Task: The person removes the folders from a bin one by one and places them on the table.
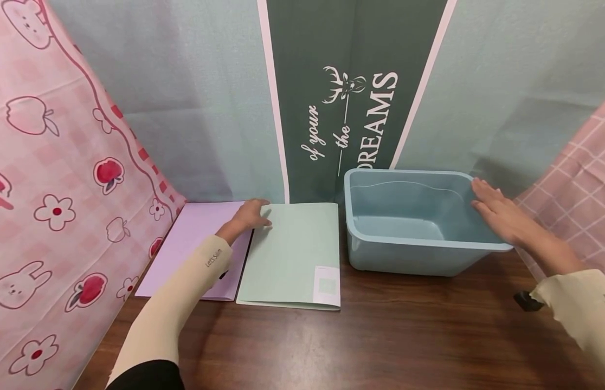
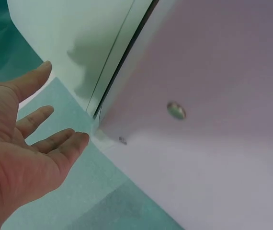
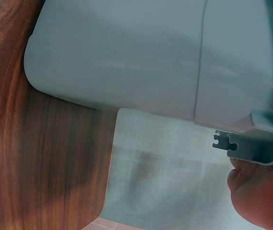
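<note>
A purple folder (image 1: 200,238) and a pale green folder (image 1: 293,249) lie side by side on the table, the green one with a white label at its lower right corner. My left hand (image 1: 251,215) reaches over their far edges with fingers spread, and the left wrist view shows nothing in its palm (image 2: 21,167). To the right stands a blue-grey plastic bin (image 1: 405,257) with nothing inside. My right hand (image 1: 502,214) rests against its right rim with fingers extended. In the right wrist view, part of that hand (image 3: 263,191) shows below the bin's rim.
The brown wooden table (image 1: 380,336) carries everything. A grey-green curtain (image 1: 210,97) with a dark printed band hangs right behind the folders and bin. Pink patterned cloth (image 1: 53,179) borders the left side, and a pink checked cloth (image 1: 585,173) the right.
</note>
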{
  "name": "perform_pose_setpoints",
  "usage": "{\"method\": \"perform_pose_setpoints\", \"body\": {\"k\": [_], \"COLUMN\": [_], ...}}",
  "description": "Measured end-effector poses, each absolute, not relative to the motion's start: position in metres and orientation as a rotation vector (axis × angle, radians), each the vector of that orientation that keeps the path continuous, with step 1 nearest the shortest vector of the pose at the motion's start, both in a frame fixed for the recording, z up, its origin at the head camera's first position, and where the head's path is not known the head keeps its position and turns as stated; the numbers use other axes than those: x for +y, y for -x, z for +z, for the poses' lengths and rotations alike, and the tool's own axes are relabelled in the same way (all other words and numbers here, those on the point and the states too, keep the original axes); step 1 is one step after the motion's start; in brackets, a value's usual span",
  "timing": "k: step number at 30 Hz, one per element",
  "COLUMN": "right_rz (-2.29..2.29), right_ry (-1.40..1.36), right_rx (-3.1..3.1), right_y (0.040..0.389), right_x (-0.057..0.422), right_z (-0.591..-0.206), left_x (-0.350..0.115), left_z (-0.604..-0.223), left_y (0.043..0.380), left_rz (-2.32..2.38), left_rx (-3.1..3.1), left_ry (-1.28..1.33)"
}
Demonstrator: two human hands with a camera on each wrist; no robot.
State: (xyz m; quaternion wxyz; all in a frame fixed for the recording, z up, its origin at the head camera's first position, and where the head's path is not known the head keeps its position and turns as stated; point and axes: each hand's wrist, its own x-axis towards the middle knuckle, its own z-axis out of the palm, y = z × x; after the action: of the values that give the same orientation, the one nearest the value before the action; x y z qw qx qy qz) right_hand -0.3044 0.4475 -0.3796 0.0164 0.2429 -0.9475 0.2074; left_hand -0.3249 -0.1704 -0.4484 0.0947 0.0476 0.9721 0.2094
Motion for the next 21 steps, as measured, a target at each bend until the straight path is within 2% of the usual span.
{"method": "perform_pose_setpoints", "body": {"k": [21], "right_rz": [0.472], "right_ry": [-0.692], "right_rx": [-3.005], "right_y": [0.306], "right_x": [0.445], "right_z": [-0.363], "left_x": [-0.201], "left_z": [-0.378], "left_y": [0.305], "left_rz": [0.498], "left_rx": [2.978], "left_ry": [-0.235]}}
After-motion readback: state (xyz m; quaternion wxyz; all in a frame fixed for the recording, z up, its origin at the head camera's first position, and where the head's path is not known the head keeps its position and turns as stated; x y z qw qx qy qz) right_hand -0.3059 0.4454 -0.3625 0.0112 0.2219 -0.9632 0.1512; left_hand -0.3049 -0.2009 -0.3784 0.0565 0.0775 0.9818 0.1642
